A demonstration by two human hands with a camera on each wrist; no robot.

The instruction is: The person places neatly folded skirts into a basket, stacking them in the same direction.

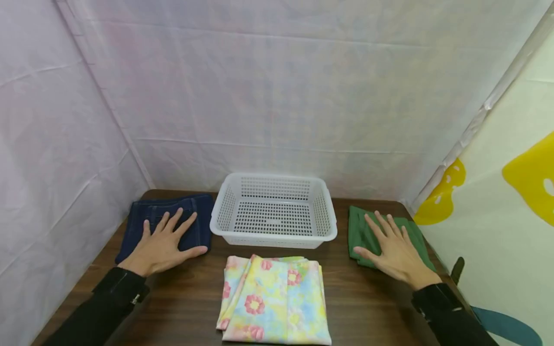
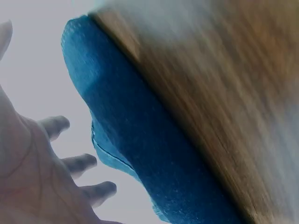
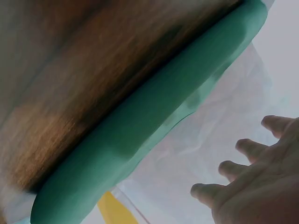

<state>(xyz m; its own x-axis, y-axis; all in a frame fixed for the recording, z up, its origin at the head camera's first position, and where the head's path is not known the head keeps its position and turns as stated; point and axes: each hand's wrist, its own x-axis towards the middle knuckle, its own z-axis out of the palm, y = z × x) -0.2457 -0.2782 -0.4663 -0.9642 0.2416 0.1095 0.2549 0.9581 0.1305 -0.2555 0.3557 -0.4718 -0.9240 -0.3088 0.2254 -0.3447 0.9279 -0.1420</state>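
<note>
Folded dark blue denim [image 1: 144,216], stitched like jeans, lies at the left of the table. My left hand [image 1: 162,247] is spread over it, palm down; the left wrist view shows a gap between the palm and the denim [image 2: 135,126]. At the right lies a folded green cloth [image 1: 357,226]. Above it, my right hand [image 1: 396,250] has its fingers spread, and in the right wrist view they stand apart from the green fabric [image 3: 135,121]. Between the hands, near the front, a folded flowered cloth [image 1: 277,302] in yellow, pink and blue lies flat.
A white perforated plastic basket [image 1: 272,241] stands at the table's back centre, with nothing inside. The brown wooden table [image 1: 182,307] meets white sheeting [image 1: 277,96] at the back and left. Yellow shapes [image 1: 446,194] mark the pale sheet on the right.
</note>
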